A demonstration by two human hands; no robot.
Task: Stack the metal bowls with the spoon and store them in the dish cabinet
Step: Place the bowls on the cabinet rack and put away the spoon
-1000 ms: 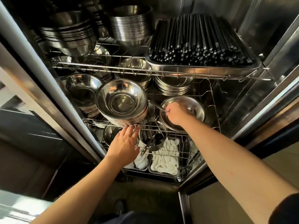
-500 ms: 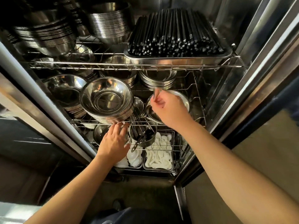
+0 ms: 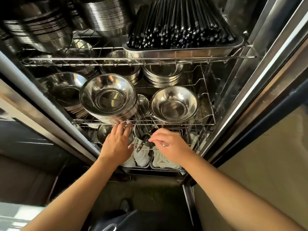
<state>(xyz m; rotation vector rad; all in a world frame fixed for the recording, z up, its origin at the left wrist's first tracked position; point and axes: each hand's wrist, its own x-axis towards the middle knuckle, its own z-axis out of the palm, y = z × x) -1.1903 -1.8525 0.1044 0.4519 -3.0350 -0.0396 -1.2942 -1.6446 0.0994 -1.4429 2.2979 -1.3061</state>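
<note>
The open dish cabinet holds a tall stack of metal bowls (image 3: 108, 99) at the front of the middle wire shelf (image 3: 191, 124). To its right a single metal bowl (image 3: 174, 104) sits with nothing in it. My left hand (image 3: 117, 145) rests with fingers spread against the shelf's front wire, just under the stack. My right hand (image 3: 168, 145) is lower, in front of the bottom shelf, pinched on a spoon (image 3: 164, 144) of which only a small shiny bit shows. It hovers beside a round metal utensil cup (image 3: 139, 133) holding several utensils.
More bowl stacks fill the left side (image 3: 65, 90), the back (image 3: 162, 75) and the top shelf (image 3: 106, 15). A tray of black chopsticks (image 3: 181, 50) sits top right. Trays of white items (image 3: 162, 161) lie on the bottom shelf. The cabinet's steel frame (image 3: 250, 90) is close on the right.
My right hand lifted the spoon out of the right-hand bowl and came down to the utensil cup on the lower shelf. My left hand stayed at the shelf front.
</note>
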